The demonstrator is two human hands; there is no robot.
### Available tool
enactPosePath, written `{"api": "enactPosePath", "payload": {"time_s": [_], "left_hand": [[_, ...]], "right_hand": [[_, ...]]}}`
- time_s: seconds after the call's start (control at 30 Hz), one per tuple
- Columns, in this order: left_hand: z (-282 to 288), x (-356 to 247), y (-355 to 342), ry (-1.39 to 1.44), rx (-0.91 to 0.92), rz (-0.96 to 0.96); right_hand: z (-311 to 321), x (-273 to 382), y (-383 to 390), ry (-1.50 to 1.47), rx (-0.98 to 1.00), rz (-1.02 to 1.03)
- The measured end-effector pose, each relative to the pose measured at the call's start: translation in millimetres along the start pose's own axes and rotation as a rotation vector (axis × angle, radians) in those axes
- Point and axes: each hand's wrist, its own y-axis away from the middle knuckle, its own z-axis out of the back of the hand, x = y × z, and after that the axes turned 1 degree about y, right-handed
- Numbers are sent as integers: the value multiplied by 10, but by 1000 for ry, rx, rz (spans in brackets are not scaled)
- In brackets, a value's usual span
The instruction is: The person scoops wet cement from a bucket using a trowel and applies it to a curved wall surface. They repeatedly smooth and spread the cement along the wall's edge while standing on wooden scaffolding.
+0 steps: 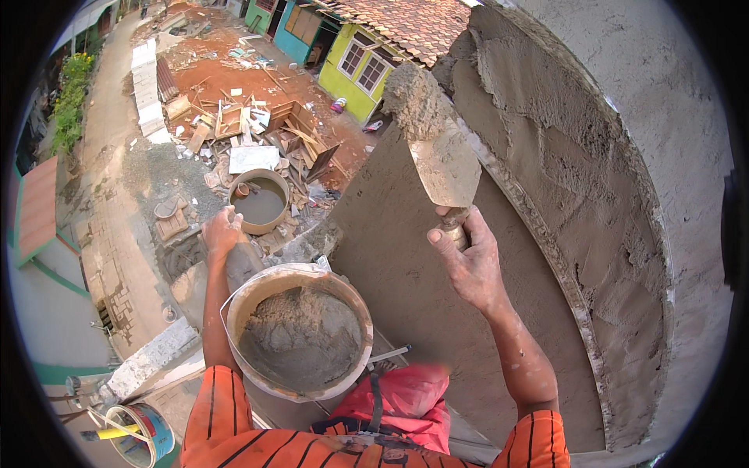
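A wide curved wall surface (413,292) coated in smooth grey-brown mortar fills the right half of the view, crossed by a pale raised strip (562,269), with a band of rougher mortar (585,234) beyond it. Far below, at upper left, lies a yard of reddish earth (187,62) strewn with boards and rubble, beside a pale lane (117,195). At the top centre stands a yellow-green house (351,86) with white-framed windows and a tiled roof (406,23). Along the lower edge are the person's orange shirt (304,452) with dark stripes and red trousers (406,398). Just in front of the body, left of centre, sits a round bucket (261,288) partly filled with wet mortar (300,339). A trowel (449,171) is raised above and to the right of that bucket, its blade pointing away from the person, a thick lump of mortar (417,97) covering the far end. Down in the yard is a round tub (260,228) of murky grey water; at lower left, a small blue-and-white pail (160,429) has a yellow handle poking out. The right hand (472,261) is wrapped around the trowel's handle. The left hand (222,232), smallest in view, reaches out beyond the bucket with fingers curled; whether it grips anything cannot be told.
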Motion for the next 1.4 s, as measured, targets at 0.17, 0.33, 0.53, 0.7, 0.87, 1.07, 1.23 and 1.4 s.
{"api": "enactPosePath", "payload": {"time_s": [0.17, 0.33, 0.53, 0.7, 0.87, 1.07, 1.23, 1.4], "left_hand": [[-21, -264, -56, -159, 100, 150], [43, -221, -92, -175, 59, 221], [36, -251, -95, -143, 49, 216], [54, -258, -90, -138, 37, 239], [2, -264, -64, -129, 2, 206], [-4, -212, -77, -155, -10, 209], [32, -285, -79, -154, 36, 217], [78, -283, -67, -151, -9, 202]], "right_hand": [[350, 101, -151, 22, -30, -5], [459, 333, -279, 182, -32, -71], [463, 456, -351, 184, -6, -108], [383, 543, -493, -11, 92, -205], [596, 423, -835, -201, 154, -421], [847, 362, -1026, -220, 84, -396], [947, 367, -976, -323, -17, -379], [1122, 323, -845, -315, -153, -316]]}}
